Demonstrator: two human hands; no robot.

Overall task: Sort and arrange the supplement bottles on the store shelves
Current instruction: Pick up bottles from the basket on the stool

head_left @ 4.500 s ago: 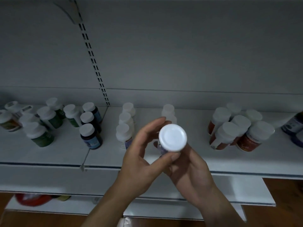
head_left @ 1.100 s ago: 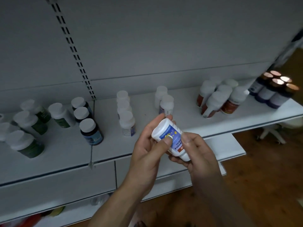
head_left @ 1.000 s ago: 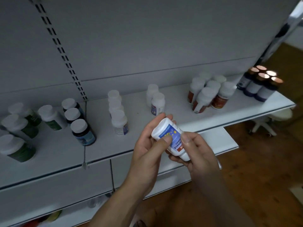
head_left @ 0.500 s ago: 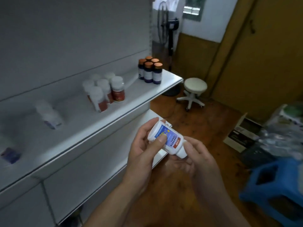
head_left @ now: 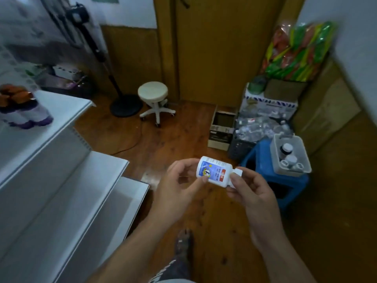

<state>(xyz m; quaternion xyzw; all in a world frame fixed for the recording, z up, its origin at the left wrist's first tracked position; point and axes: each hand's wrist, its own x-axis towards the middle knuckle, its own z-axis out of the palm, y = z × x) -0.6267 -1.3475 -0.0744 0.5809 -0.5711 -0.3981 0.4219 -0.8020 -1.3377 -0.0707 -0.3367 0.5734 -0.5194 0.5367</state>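
Now turned away from the shelf (head_left: 67,111), toward the room. Close up, still pinching the white bottle (head_left: 214,173) sideways with left hand (head_left: 179,186) and right hand (head_left: 252,194), one at each end, up over the floor (head_left: 183,137). Farther off, facing a blue stool (head_left: 293,181) with a bin (head_left: 304,158) of more bottles (head_left: 286,149). Not put away yet; maybe looking for more like it.

Wood floor (head_left: 183,135); round stool (head_left: 153,92); brown door (head_left: 214,48); dim light.

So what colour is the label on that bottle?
The label is mostly blue, with a red patch; head view.
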